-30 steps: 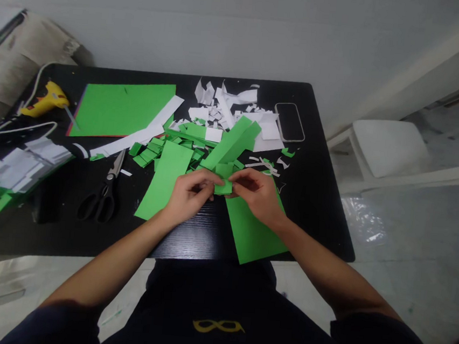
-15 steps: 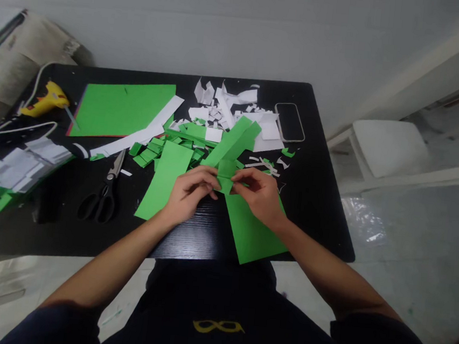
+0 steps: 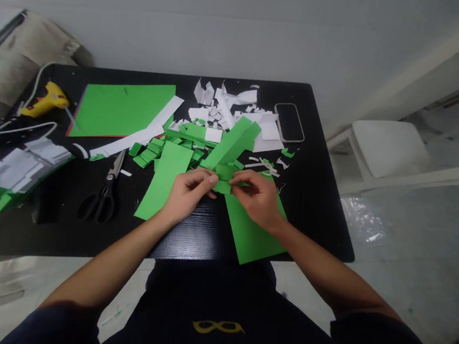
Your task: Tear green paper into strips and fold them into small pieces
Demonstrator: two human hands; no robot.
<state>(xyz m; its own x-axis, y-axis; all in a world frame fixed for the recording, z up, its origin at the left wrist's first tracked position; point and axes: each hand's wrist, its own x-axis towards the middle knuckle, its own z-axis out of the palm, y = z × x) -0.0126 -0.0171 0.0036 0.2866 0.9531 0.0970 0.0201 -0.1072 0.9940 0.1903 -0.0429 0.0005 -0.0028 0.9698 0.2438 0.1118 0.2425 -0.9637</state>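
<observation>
A small folded piece of green paper [image 3: 223,186] is held between my two hands, above the near middle of the table. My left hand [image 3: 189,192] pinches its left side with the thumb on top. My right hand [image 3: 257,196] grips its right edge between thumb and fingertips. Under my right hand lies a large green sheet [image 3: 253,239], partly covered by it. Another green sheet [image 3: 166,179] is beside my left hand. Just beyond the hands, long green strips [image 3: 234,140] lie slanted over a heap of small folded green pieces [image 3: 148,153].
Black-handled scissors [image 3: 103,197] lie left of the hands. A yellow glue gun [image 3: 47,101], a stack of coloured sheets [image 3: 125,110] and a white-and-green paper construction [image 3: 21,168] occupy the left side. White scraps [image 3: 219,109] and a phone [image 3: 290,122] are at the back.
The upper flap of the small green paper has come down flatter. My left thumb has moved up onto the paper, while my right hand has hardly shifted.
</observation>
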